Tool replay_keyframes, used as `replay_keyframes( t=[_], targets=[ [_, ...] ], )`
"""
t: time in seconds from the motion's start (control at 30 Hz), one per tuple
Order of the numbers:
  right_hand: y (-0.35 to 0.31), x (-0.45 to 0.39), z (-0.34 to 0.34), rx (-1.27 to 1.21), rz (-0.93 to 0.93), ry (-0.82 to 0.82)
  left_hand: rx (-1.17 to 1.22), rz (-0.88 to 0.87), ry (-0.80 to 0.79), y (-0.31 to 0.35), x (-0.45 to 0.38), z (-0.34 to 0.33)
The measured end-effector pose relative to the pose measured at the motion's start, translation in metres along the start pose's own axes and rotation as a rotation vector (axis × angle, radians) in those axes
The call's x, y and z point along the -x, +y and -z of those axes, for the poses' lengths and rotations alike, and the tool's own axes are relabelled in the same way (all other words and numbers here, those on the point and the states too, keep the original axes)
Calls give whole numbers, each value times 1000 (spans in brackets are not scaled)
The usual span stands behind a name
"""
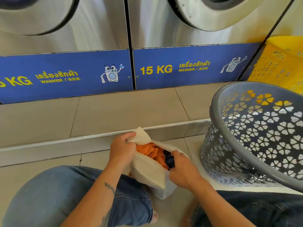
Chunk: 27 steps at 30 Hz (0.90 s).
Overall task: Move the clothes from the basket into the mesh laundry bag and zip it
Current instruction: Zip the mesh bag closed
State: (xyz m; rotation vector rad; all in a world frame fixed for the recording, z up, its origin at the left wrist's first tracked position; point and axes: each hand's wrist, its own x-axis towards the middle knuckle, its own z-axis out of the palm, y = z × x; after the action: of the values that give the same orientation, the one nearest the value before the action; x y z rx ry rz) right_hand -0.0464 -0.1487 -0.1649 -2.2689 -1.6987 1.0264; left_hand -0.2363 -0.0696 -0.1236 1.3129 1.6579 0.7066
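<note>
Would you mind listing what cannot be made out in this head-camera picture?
- Zip of the mesh bag: not visible; the left hand and right hand cover the edges of the opening.
- Clothes deeper in the bag: only orange cloth and dark cloth show at the mouth.
- Grey basket: its right side is cut off by the frame edge, so the whole inside is not seen.
- Left washer's weight label: cut off at the left edge.

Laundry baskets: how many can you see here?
2. The grey basket stands tilted on the floor at right; the yellow basket sits behind it, partly cut off by the frame.
</note>
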Motion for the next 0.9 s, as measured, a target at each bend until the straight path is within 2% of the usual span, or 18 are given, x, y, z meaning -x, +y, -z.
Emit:
replay_keyframes(
  t=[0.2, 0.37, 0.5, 0.63, 0.9],
  targets=[
    [-14, 2, 31, -76, 1, 162, -39, -77, -206, 10, 5, -13],
    [-24, -41, 38, -202, 60, 155, -26, -87, -255, 6, 1, -9],
    [-35, -78, 32, -200, 116, 80, -63, -72, -240, 4, -9, -7],
    [-39, -103, 21, -154, 168, -86, -166, -84, -277, 6, -21, -8],
    [-23, -102, 13, -234, 188, -247, -282, 152, -294, 2, -46, -11]
  ],
)
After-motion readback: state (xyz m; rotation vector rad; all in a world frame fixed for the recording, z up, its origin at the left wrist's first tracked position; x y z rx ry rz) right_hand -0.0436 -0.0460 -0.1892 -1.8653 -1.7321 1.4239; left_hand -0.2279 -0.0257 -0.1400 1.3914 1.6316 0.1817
